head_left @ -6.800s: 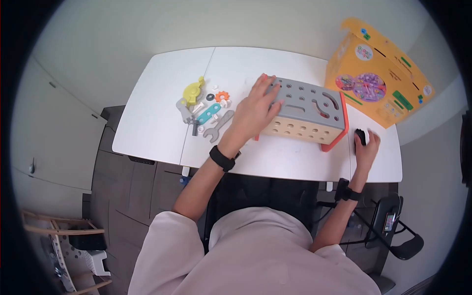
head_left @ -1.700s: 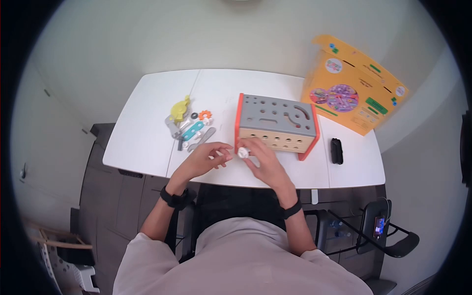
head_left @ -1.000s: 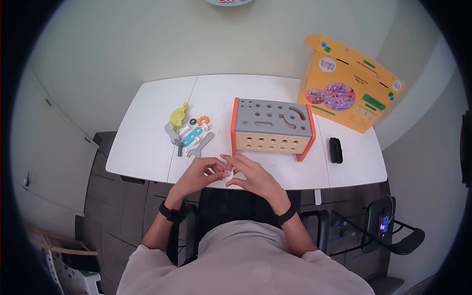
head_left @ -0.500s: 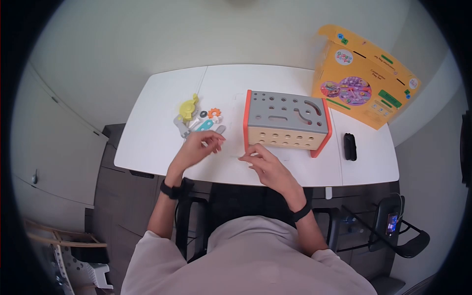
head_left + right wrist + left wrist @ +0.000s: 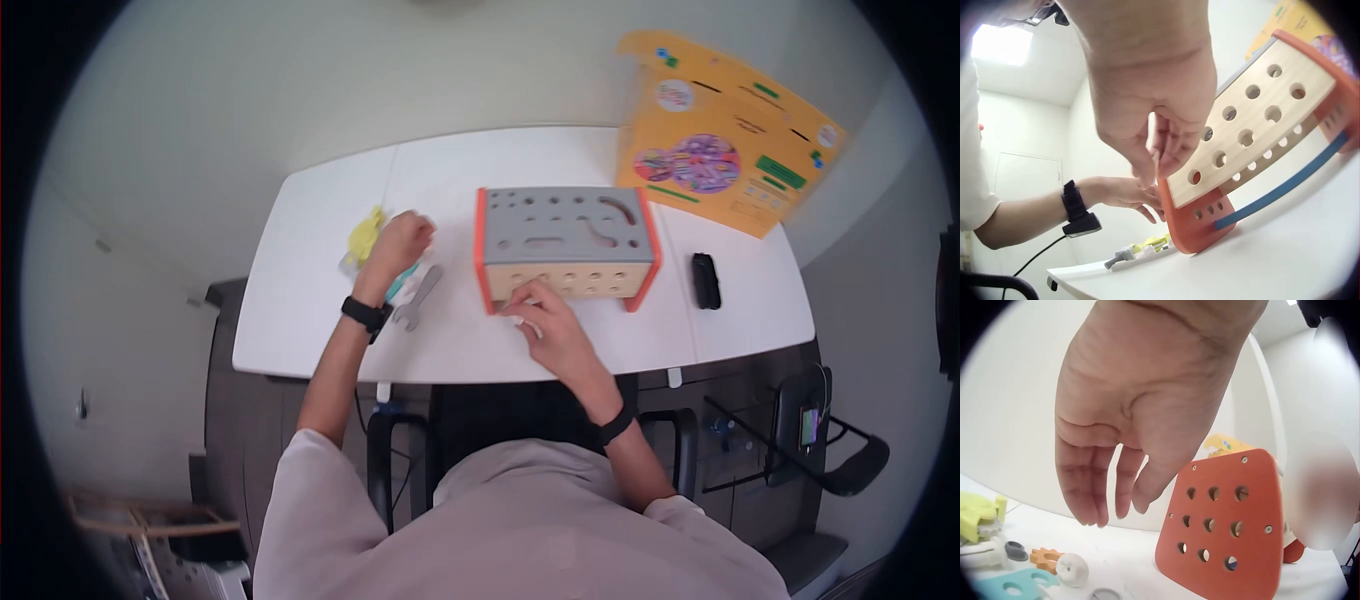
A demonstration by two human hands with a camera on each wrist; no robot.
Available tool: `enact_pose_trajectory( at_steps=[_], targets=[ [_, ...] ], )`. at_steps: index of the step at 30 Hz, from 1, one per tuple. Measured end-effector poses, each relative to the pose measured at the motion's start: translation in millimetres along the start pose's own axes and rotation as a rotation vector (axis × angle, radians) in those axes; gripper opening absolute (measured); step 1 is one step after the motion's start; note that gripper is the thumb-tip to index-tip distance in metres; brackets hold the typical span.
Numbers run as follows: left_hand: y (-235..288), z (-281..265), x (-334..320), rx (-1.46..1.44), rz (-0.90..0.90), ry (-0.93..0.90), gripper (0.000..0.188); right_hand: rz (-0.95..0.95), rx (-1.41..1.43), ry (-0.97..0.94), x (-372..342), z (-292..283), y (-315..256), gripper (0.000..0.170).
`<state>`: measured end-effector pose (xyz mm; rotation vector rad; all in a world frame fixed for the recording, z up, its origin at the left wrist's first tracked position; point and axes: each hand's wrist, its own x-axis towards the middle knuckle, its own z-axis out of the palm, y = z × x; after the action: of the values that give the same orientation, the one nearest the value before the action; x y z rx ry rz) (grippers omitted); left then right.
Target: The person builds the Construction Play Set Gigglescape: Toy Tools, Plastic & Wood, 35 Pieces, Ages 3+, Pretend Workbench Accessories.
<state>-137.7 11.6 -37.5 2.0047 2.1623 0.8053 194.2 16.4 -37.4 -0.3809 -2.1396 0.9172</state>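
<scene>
My left hand (image 5: pixel 402 245) hovers over the loose toy parts on the left of the table, fingers loosely bent and nothing in them. Below it in the left wrist view lie an orange gear (image 5: pixel 1038 556), a white toy screw (image 5: pixel 1067 569), a teal strip with holes (image 5: pixel 994 587) and a dark grey ring (image 5: pixel 1016 551). A grey toy wrench (image 5: pixel 424 297) lies nearby. My right hand (image 5: pixel 560 340) pinches a small white plastic piece (image 5: pixel 517 321), mostly hidden by the fingertips, in front of the toy workbench's (image 5: pixel 590 252) left front corner.
The workbench has a grey top, a wooden front with holes and red end panels (image 5: pixel 1222 509). A yellow toy part (image 5: pixel 362 238) lies at the far left. To the right are a black case (image 5: pixel 706 282) and a yellow carton (image 5: pixel 745 140) standing behind it.
The hands met over the white piece a second ago, then parted. The left hand has moved forward and left over the toy parts; the right still pinches the piece by the workbench.
</scene>
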Motion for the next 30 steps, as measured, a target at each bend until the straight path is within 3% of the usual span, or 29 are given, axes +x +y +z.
enact_pose_trajectory(
  at_steps=[2,4,8,10,11,13,17,20,23,24,30],
  targets=[
    [-19,6,20,0.037,-0.002,0.005,0.016,-0.006,-0.012,0.048,-1,-2,7,0.035],
    [-20,5,22,0.102,-0.215,-0.083,0.017,0.016,-0.019,0.034,-3,-9,3,0.033],
    [7,-8,10,0.145,-0.106,-0.049,0.016,0.082,0.012,-0.018,-2,-11,-1,0.035],
    [44,-16,0,-0.16,-0.043,-0.007,0.015,0.113,0.024,-0.036,0,-11,-3,0.036],
    [64,-22,-7,-0.16,-0.051,-0.01,0.015,0.069,0.037,-0.026,3,-10,-3,0.038],
    [98,-27,-27,-0.421,-0.088,-0.183,0.017,0.037,0.066,-0.033,2,-2,-3,0.039],
    [118,-19,-55,-0.451,-0.091,-0.21,0.02,-0.006,0.106,-0.064,5,18,2,0.046],
    [125,-16,-72,-0.726,-0.189,-0.255,0.015,-0.031,0.061,-0.005,5,24,-1,0.045],
    [129,-15,-82,-0.686,-0.051,-0.239,0.016,-0.01,0.042,0.036,8,26,-3,0.042],
    [125,-10,-85,-0.614,0.032,-0.206,0.025,-0.003,0.111,0.051,8,28,-1,0.042],
    [126,-2,-82,-0.567,-0.04,-0.211,0.028,0.061,0.209,0.071,7,26,-7,0.042]
  ],
)
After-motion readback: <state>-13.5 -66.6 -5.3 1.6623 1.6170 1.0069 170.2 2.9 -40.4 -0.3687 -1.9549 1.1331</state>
